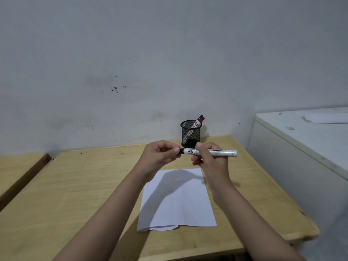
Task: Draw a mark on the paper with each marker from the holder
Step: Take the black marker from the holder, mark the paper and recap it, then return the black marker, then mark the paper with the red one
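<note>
I have one view only, from the head camera: it looks forward and down over the bench [94, 185], close above both forearms, facing the wall [131, 53] behind it, with wide-angle bending at the edges.

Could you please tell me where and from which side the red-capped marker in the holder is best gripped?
Grip the red-capped marker by its capped top, coming from above: only that end rises past the mesh holder rim, leaning right beside the blue-capped marker.
</note>
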Demonstrator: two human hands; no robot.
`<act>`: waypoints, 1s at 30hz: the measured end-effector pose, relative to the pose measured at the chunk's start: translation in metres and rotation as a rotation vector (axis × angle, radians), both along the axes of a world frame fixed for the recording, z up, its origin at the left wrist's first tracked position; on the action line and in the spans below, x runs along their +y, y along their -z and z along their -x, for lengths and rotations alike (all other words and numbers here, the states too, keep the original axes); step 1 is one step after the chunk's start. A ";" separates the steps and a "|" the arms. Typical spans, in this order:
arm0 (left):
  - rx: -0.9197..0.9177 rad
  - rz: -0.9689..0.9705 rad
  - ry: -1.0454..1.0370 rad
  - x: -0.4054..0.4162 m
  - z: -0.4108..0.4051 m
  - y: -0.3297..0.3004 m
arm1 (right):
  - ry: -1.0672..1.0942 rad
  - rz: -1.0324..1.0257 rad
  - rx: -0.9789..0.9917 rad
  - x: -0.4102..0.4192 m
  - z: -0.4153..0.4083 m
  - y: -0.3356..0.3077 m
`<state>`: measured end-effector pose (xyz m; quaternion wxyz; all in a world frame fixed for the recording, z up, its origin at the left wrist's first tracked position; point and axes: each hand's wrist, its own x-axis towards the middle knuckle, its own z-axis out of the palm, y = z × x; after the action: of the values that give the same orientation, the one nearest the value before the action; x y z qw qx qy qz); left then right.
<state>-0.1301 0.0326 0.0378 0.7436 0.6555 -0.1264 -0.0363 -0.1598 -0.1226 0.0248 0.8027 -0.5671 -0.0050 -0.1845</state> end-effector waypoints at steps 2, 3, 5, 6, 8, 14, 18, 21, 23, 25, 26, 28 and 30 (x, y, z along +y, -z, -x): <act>-0.029 -0.007 -0.004 -0.001 0.004 -0.002 | -0.009 -0.002 -0.011 -0.001 0.000 -0.002; -0.043 -0.036 0.003 -0.001 0.006 -0.002 | -0.001 -0.003 -0.008 -0.002 0.000 -0.001; -0.055 -0.105 0.016 -0.001 0.011 -0.001 | 0.006 -0.010 0.017 -0.002 0.000 0.002; -0.048 -0.114 0.008 0.000 0.013 0.000 | -0.018 -0.029 0.037 -0.002 0.000 0.002; -0.050 -0.105 -0.056 0.001 0.014 0.000 | -0.090 -0.098 0.122 -0.001 -0.001 0.002; -0.203 -0.271 -0.339 0.004 0.010 -0.015 | 0.067 0.438 0.105 -0.006 -0.006 0.000; -0.236 -0.387 -0.326 -0.001 0.000 -0.028 | 0.087 0.794 -0.171 -0.011 -0.021 -0.013; -0.278 -0.427 -0.325 -0.010 -0.012 -0.036 | 0.044 0.915 -0.241 -0.014 -0.037 -0.018; -0.304 -0.389 -0.324 -0.016 -0.021 -0.042 | 0.086 0.988 -0.331 -0.020 -0.047 -0.022; -0.325 -0.330 -0.332 -0.021 -0.032 -0.046 | 0.173 1.010 -0.387 -0.030 -0.058 -0.031; -0.329 -0.314 -0.347 -0.024 -0.040 -0.046 | 0.236 0.973 -0.392 -0.036 -0.065 -0.037; -0.319 -0.337 -0.391 -0.030 -0.059 -0.043 | 0.380 0.827 -0.362 -0.051 -0.083 -0.051; -0.302 -0.425 -0.429 -0.037 -0.081 -0.033 | 0.479 0.692 -0.322 -0.064 -0.101 -0.063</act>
<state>-0.0488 -0.0040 0.0708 0.5538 0.8056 -0.0836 0.1930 -0.0590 -0.1863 0.0878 0.4895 -0.7513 -0.0600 -0.4385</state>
